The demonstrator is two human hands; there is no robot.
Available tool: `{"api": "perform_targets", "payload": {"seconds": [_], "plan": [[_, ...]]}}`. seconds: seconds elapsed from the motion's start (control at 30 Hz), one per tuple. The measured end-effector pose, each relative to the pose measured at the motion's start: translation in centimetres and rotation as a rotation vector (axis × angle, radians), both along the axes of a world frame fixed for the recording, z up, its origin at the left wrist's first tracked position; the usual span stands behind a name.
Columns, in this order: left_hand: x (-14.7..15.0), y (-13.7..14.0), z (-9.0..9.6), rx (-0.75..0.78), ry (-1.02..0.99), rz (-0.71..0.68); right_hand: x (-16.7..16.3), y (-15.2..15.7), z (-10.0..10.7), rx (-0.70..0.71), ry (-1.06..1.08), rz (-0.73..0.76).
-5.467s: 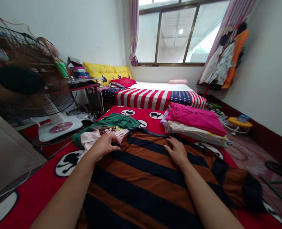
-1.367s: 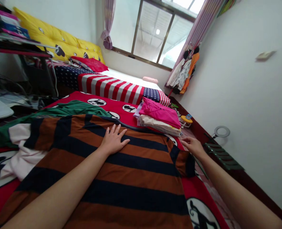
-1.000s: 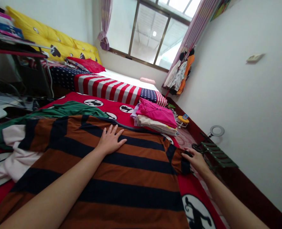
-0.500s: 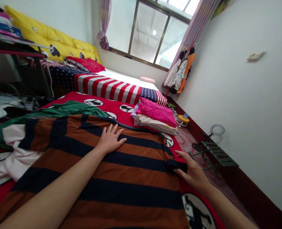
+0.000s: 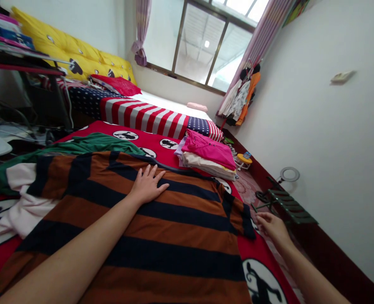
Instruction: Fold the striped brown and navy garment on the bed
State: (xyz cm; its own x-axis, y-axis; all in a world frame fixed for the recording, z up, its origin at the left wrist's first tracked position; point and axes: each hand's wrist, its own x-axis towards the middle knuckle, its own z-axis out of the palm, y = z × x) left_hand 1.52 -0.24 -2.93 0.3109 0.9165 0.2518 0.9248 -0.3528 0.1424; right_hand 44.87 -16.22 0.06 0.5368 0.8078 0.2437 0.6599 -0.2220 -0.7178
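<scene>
A brown and navy striped T-shirt lies spread out over a red cloth with black-and-white cartoon figures. My left hand rests flat on its upper part, fingers spread. Just off the end of the shirt's right sleeve, my right hand hovers with its fingers drawn together and nothing visible in them; a small gap separates it from the cuff. A green garment and a pale pink garment lie crumpled at the shirt's left side.
A stack of folded clothes, bright pink on top, sits beyond the shirt. Behind it is a bed with a stars-and-stripes cover. On the right floor stand a green folding stool and a yellow stool. A desk is at left.
My right hand has let go of the right sleeve and moved outward to the right, its fingers closing. The sleeve now lies extended and flatter. The left hand has stayed in place.
</scene>
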Motion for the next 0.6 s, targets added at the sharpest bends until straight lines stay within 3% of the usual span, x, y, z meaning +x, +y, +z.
{"api": "perform_targets", "payload": {"seconds": [0.13, 0.3, 0.4, 0.6], "plan": [[0.0, 0.0, 0.1, -0.004, 0.002, 0.000, -1.7, 1.3, 1.1, -0.002, -0.233, -0.007], [0.0, -0.1, 0.2, -0.002, 0.011, 0.001, -5.0, 4.8, 1.1, -0.015, -0.585, 0.194], [0.0, -0.2, 0.3, -0.004, 0.009, 0.000, -4.7, 6.7, 0.5, -0.119, -0.557, 0.187], [0.0, -0.3, 0.3, -0.019, -0.009, 0.000, -1.8, 7.6, 0.1, -0.259, -0.516, 0.011]]}}
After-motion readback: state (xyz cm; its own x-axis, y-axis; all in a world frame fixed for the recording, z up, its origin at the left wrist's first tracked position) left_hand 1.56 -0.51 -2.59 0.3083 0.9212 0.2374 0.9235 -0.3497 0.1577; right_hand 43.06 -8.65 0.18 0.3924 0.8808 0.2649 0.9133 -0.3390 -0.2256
